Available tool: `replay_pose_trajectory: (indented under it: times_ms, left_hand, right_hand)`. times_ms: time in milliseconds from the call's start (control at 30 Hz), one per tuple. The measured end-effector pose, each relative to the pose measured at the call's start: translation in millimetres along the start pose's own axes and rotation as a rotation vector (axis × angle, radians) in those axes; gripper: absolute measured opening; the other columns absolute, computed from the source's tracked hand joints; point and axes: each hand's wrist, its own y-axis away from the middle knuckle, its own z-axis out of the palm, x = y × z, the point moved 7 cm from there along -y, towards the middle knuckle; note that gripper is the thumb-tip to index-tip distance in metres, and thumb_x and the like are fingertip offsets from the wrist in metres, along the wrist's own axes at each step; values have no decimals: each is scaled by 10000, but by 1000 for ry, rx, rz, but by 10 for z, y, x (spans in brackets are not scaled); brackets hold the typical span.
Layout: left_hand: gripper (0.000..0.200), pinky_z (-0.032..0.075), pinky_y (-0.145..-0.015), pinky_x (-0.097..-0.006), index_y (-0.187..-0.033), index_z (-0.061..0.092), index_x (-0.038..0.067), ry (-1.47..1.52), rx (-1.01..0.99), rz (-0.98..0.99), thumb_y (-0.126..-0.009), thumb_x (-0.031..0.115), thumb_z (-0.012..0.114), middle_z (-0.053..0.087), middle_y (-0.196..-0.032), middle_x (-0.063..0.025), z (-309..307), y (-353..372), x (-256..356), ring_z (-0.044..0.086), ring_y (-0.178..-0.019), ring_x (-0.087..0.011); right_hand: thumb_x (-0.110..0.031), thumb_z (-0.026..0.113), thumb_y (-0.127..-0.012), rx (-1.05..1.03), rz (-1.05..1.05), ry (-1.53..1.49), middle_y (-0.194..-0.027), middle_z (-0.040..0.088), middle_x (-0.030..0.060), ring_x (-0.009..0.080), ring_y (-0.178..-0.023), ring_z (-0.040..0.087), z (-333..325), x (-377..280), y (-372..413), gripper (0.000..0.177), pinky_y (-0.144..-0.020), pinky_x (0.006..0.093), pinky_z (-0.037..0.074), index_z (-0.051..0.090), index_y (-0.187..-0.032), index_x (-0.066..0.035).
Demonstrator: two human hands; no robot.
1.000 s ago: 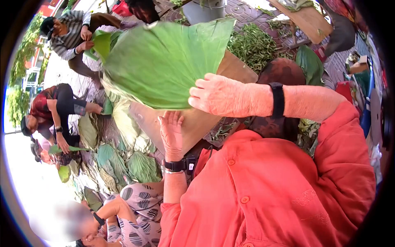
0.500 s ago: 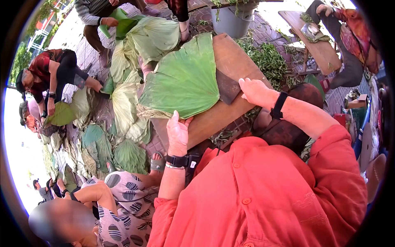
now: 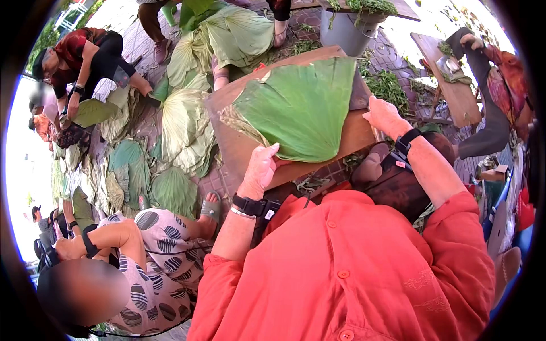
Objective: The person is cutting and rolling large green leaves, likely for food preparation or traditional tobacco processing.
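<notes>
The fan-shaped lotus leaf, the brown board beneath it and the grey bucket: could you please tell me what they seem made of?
Lotus leaf: plant matter, matte-looking green, with radiating veins and a dry, crinkled edge.
Board: probably wood or plywood, from its flat brown face; coating unclear.
Bucket: likely plastic, given its smooth, dull wall; painted metal is possible.

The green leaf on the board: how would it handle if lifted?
The green leaf is probably light, being broad but thin-looking. It would likely bend, given its creased surface. The pale, crumpled edge might tear.
</notes>
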Motion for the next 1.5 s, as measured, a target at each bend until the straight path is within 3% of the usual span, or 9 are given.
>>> replay_pose_trajectory:
  times_ms: [133,333,467,500,667,800,1000,1267,1500]
  left_hand:
    - [315,542,-797,-379,-1197,503,-36,-92,-24,-40,-932,135,504,604,-1150,-121,33,48,21,627,-966,-248]
    - [436,531,-715,-310,-1301,417,6,-421,500,274,-922,189,530,598,-1118,-95,-430,239,426,622,-870,-200]
    - [524,448,-938,-358,-1357,329,-34,-699,877,578,-913,135,547,472,-1288,-191,-644,628,683,518,-1134,-264]
    - [521,347,-1038,-387,-1356,331,-43,-806,848,656,-911,125,545,411,-1341,-223,-562,666,782,431,-1229,-312]
    - [534,265,-1090,-435,-1362,332,-39,-1366,457,922,-930,209,526,360,-1386,-261,269,187,875,342,-1303,-374]
    - [642,184,-1125,-462,-1399,300,-25,-1731,286,672,-955,426,408,270,-1468,-236,267,-484,487,231,-1377,-359]
    - [767,150,-1132,-470,-1437,256,5,-2023,453,561,-909,528,447,223,-1501,-199,-197,-402,560,181,-1403,-330]
    - [771,146,-1135,-467,-1463,160,6,-1945,671,376,-937,519,395,163,-1524,-197,-846,94,723,139,-1418,-322]
    - [682,273,-1080,-429,-1443,228,2,-1494,726,212,-963,468,360,300,-1466,-225,-1480,448,717,328,-1320,-400]
  right_hand:
    - [-171,649,-794,213,-146,8,-984,573,168,338,-965,565,-284,-399,91,321,-822,435,464,509,-1033,-8]
    - [-109,629,-772,453,-548,-181,-1053,529,123,290,-1023,518,-512,-1351,242,336,-891,397,426,515,-1077,-22]
    - [-107,626,-776,595,-580,-235,-1165,511,154,307,-1109,486,-645,-1646,255,395,-964,406,388,510,-1140,-7]
    - [-108,626,-777,596,-583,-251,-1187,504,162,312,-1125,478,-655,-1699,239,412,-976,409,380,506,-1156,-3]
    - [-208,604,-835,479,-621,-238,-1340,431,200,326,-1268,394,-127,-2021,-46,524,-1063,432,303,452,-1277,31]
    - [-311,520,-894,378,-606,-161,-1419,369,187,313,-1344,310,408,-2013,-191,564,-1107,473,223,393,-1361,-23]
    - [-406,432,-941,329,-568,-179,-1466,320,155,284,-1375,260,452,-1957,-221,592,-1125,487,158,342,-1405,-49]
    - [-418,440,-940,354,-555,-191,-1461,329,135,274,-1369,271,469,-1968,-217,594,-1120,490,168,346,-1402,-57]
    - [-417,435,-944,361,-522,-162,-1460,336,128,271,-1373,265,464,-1892,-197,585,-1123,485,166,351,-1401,-61]
